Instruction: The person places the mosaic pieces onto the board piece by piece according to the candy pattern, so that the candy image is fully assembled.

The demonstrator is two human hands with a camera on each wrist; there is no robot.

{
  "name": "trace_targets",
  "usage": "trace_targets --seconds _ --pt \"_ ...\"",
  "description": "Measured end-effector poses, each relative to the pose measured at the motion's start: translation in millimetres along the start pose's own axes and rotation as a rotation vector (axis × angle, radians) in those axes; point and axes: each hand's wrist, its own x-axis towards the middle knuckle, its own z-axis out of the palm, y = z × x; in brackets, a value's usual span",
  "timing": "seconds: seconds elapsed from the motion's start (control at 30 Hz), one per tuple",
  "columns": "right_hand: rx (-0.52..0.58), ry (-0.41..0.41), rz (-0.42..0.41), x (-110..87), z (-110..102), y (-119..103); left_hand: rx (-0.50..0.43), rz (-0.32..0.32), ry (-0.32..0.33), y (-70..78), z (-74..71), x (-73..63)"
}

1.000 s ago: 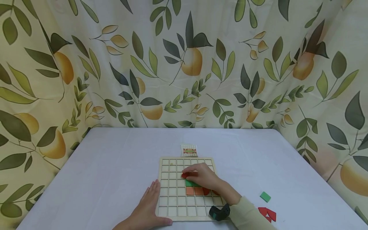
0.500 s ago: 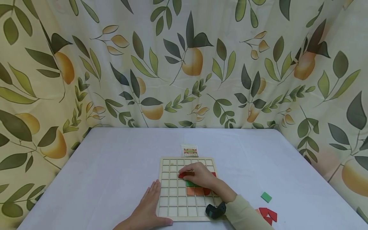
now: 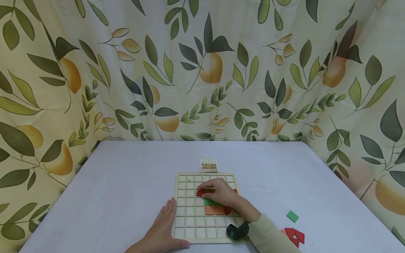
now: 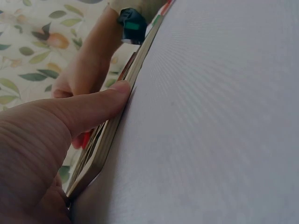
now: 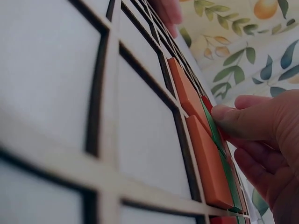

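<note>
In the head view my right hand [image 3: 221,193] pinches a small red tile [image 3: 200,193] between thumb and fingertips, over the wooden grid board [image 3: 205,241]. Green tiles [image 3: 209,201] lie just below it, partly covered by the hand. Nearer to me is a row of orange square tiles [image 3: 214,210]; the right wrist view shows the orange tiles [image 5: 210,163] set in the grid cells. My left hand [image 3: 159,226] rests at the board's near left corner, fingers straight along the left edge. Its thumb [image 4: 100,105] presses on the near edge in the left wrist view.
Behind the board lies a small pattern card [image 3: 208,166]. To the right, on the white table [image 3: 126,182], are a loose green tile [image 3: 292,216] and several red tiles [image 3: 295,234], with an orange one partly behind the sleeve. A patterned curtain [image 3: 196,105] hangs behind.
My right hand has shifted slightly left with the red tile, uncovering another red tile at the board's right side. Over the last half second it is nearly still. The left hand stays put.
</note>
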Motion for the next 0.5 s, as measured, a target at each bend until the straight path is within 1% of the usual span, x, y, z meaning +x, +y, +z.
trace_targets --seconds 0.17,0.5 --pt "-0.004 0.003 0.010 0.0 0.6 -0.2 -0.009 -0.006 -0.003 0.1 -0.2 0.2" --pt "-0.026 -0.018 0.030 3.6 1.8 -1.5 -0.008 -0.008 -0.003 0.2 -0.1 0.3"
